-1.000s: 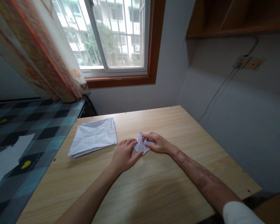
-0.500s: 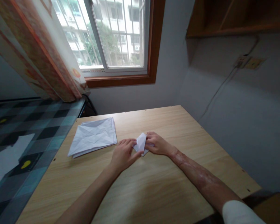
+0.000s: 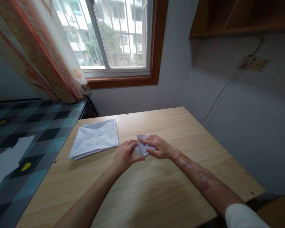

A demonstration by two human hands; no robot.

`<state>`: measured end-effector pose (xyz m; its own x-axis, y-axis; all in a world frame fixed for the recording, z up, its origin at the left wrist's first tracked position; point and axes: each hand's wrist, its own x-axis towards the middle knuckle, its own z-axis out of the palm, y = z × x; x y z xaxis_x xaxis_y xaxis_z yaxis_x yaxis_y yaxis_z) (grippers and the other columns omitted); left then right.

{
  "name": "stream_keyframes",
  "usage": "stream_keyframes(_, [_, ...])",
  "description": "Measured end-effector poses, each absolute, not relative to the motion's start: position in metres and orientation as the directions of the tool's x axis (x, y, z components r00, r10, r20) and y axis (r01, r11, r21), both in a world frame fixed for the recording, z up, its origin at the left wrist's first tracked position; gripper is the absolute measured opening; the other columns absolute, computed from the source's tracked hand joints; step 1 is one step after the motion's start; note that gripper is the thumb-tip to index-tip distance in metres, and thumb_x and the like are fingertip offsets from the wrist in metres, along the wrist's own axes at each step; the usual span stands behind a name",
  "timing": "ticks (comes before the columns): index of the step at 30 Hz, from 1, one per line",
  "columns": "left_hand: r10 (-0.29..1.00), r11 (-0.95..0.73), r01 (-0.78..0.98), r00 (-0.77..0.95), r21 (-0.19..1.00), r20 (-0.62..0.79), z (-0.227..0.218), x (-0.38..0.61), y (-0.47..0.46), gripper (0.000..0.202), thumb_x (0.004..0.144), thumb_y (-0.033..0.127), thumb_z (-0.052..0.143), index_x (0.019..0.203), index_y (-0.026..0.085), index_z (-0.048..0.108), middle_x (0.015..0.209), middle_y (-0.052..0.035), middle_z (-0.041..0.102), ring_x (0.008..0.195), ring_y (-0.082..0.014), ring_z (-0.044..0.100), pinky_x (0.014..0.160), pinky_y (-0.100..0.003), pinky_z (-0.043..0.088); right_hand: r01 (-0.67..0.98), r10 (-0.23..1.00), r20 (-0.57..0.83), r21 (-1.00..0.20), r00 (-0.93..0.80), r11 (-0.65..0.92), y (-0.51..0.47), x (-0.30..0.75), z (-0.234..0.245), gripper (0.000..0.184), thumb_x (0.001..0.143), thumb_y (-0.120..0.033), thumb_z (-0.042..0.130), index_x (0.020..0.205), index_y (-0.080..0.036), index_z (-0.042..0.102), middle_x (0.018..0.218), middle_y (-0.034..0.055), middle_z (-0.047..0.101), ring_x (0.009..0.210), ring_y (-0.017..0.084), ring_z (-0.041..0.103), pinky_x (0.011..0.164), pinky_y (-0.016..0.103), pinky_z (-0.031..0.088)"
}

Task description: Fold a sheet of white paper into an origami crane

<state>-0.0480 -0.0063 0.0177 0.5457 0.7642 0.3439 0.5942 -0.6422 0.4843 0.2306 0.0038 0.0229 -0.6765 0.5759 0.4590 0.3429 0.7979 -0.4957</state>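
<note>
A small folded piece of white paper (image 3: pixel 142 146) lies on the wooden table (image 3: pixel 156 190) between my two hands. My left hand (image 3: pixel 124 157) rests on the table at the paper's left edge, fingers curled, thumb and fingertips touching the paper. My right hand (image 3: pixel 159 147) lies over the paper's right side, fingers pressing it down flat. Most of the paper is covered by the fingers.
A stack of creased white paper sheets (image 3: pixel 95 138) lies at the table's left rear. A bed with a checked cover (image 3: pixel 26 126) and a white sheet (image 3: pixel 7 160) stands to the left. Window (image 3: pixel 114 34), curtain (image 3: pixel 38 50) and wall shelf (image 3: pixel 239 15) are behind.
The upright flap of the small paper has been folded down and now lies flat under my right fingers. Both hands stayed in about the same place.
</note>
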Motion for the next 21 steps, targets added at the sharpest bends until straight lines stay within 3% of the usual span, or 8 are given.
stream_keyframes(5, [0.789, -0.605, 0.543, 0.509, 0.583, 0.344, 0.026, -0.043, -0.008, 0.044, 0.095, 0.055, 0.083, 0.129, 0.028, 0.076, 0.134, -0.0103, 0.077, 0.120, -0.0333, 0.072, 0.105, -0.046, 0.056, 0.330, 0.573, 0.490, -0.497, -0.657, 0.803, 0.003, 0.229, 0.023, 0.056, 0.098, -0.051, 0.081, 0.144, -0.021, 0.069, 0.126, 0.0130, 0.077, 0.115, 0.031, 0.070, 0.109, 0.047, 0.051])
stream_keyframes(10, [0.811, -0.568, 0.502, 0.478, 0.652, 0.338, 0.026, -0.043, -0.007, 0.034, 0.095, 0.052, 0.083, 0.116, 0.026, 0.081, 0.121, -0.0093, 0.080, 0.111, -0.0318, 0.073, 0.099, -0.044, 0.059, 0.395, 0.610, 0.511, -0.472, -0.606, 0.788, 0.005, 0.225, 0.017, 0.017, 0.103, -0.030, 0.075, 0.119, -0.025, 0.076, 0.112, 0.0085, 0.079, 0.107, 0.027, 0.072, 0.102, 0.042, 0.054])
stream_keyframes(12, [0.814, -0.556, 0.482, 0.482, 0.678, 0.325, 0.026, -0.044, -0.007, 0.031, 0.096, 0.049, 0.081, 0.116, 0.026, 0.082, 0.123, -0.0090, 0.080, 0.113, -0.0312, 0.073, 0.100, -0.043, 0.059, 0.410, 0.621, 0.513, -0.472, -0.593, 0.780, 0.006, 0.224, 0.013, 0.015, 0.103, -0.021, 0.072, 0.117, -0.024, 0.075, 0.108, 0.0074, 0.078, 0.103, 0.026, 0.071, 0.099, 0.041, 0.055])
stream_keyframes(16, [0.818, -0.543, 0.450, 0.476, 0.709, 0.324, 0.024, -0.044, -0.006, 0.023, 0.098, 0.042, 0.078, 0.113, 0.026, 0.083, 0.126, -0.0092, 0.079, 0.117, -0.0299, 0.073, 0.105, -0.042, 0.057, 0.428, 0.645, 0.511, -0.486, -0.568, 0.762, 0.006, 0.225, 0.010, 0.034, 0.098, -0.013, 0.072, 0.130, -0.024, 0.068, 0.104, 0.0062, 0.074, 0.099, 0.025, 0.069, 0.096, 0.041, 0.058])
stream_keyframes(21, [0.820, -0.543, 0.438, 0.459, 0.717, 0.341, 0.024, -0.044, -0.007, 0.018, 0.101, 0.037, 0.071, 0.100, 0.024, 0.083, 0.122, -0.0092, 0.079, 0.113, -0.0280, 0.073, 0.104, -0.041, 0.058, 0.441, 0.656, 0.582, -0.487, -0.481, 0.754, 0.006, 0.228, 0.010, 0.073, 0.094, -0.022, 0.079, 0.159, -0.025, 0.048, 0.143, 0.0151, 0.065, 0.129, 0.033, 0.063, 0.115, 0.054, 0.054])
